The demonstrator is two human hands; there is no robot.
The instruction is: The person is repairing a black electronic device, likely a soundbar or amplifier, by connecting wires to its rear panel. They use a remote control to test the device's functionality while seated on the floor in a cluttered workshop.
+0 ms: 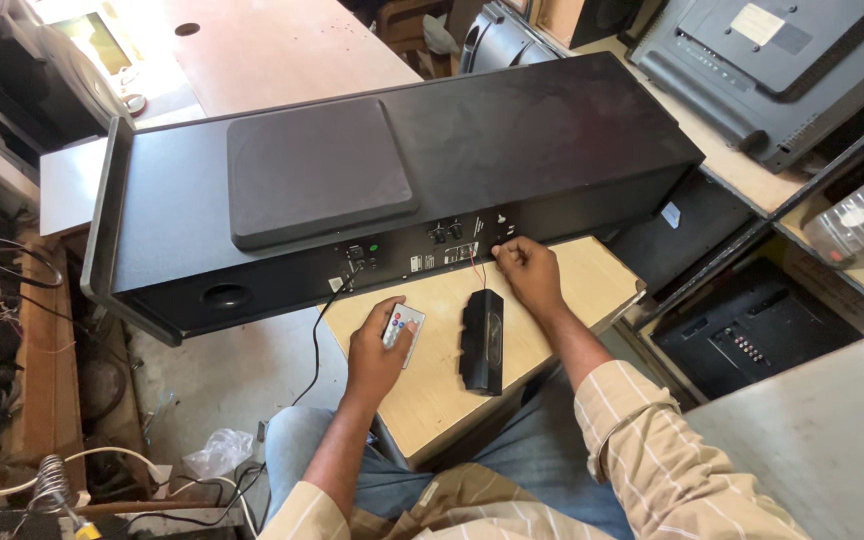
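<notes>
- Under left hand (374, 352): small remote control (403, 328), gripped.
- Between both hands: black speaker driver (481, 341), untouched.
- At right hand (529, 272): fingers pinched on speaker cabinet (392, 180) rear panel wire.

Small grey remote (403, 328) on board, long black speaker cabinet (392, 190) behind

One head cam, worn by seated person, looks steeply down & fwd over own lap at small wooden surface (552, 290) close below. Near view; long black cabinet (392, 190) spans mid-frame, workshop clutter at edges.
</notes>
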